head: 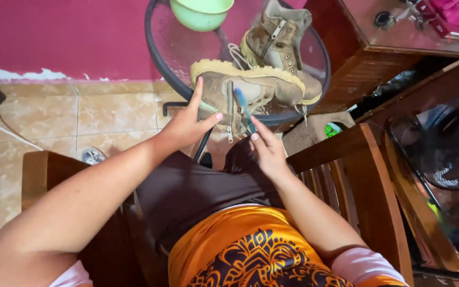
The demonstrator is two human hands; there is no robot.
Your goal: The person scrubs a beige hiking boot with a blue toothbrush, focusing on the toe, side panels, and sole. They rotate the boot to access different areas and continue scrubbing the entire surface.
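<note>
both hands are busy at the near edge of the round glass bench [158,64]. left hand [187,125] is spread open, fingers resting on the heel end of the tan boot [251,87] lying on its side, steadying it rather than gripping. right hand [266,149] is pinched shut around a blue toothbrush [243,109], bristle end up against the boot's side near the zipper. looks to me like the scrubbing step on this first boot. next bit probably calls for short strokes along the seams while the left hand keeps the boot from sliding on the glass. further back, a second boot [277,32] stands upright, and a green bowl [200,11] sits at the far rim.
</note>
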